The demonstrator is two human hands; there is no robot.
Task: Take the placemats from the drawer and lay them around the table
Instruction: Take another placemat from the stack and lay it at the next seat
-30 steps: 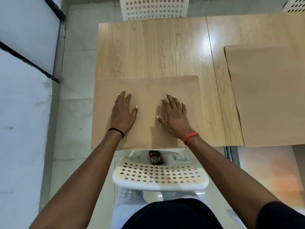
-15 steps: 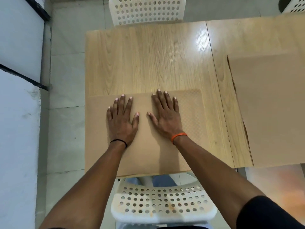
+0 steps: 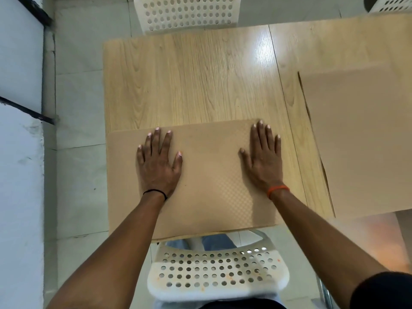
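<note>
A tan textured placemat lies flat at the near edge of the light wooden table. Its near edge hangs slightly past the table's edge. My left hand rests palm down on the mat's left half, fingers straight and spread. My right hand lies flat near the mat's right edge, fingertips close to its far right corner. A second tan placemat lies on the table to the right, partly out of frame.
A white perforated chair stands tucked at the table's near side, just below my arms. Another white chair stands at the far side, and a third shows at the top right. A wall runs along the left beyond the tiled floor.
My hands have slid apart across the placemat, the right one moving toward the mat's right edge. The mat has shifted a little to the right on the table.
</note>
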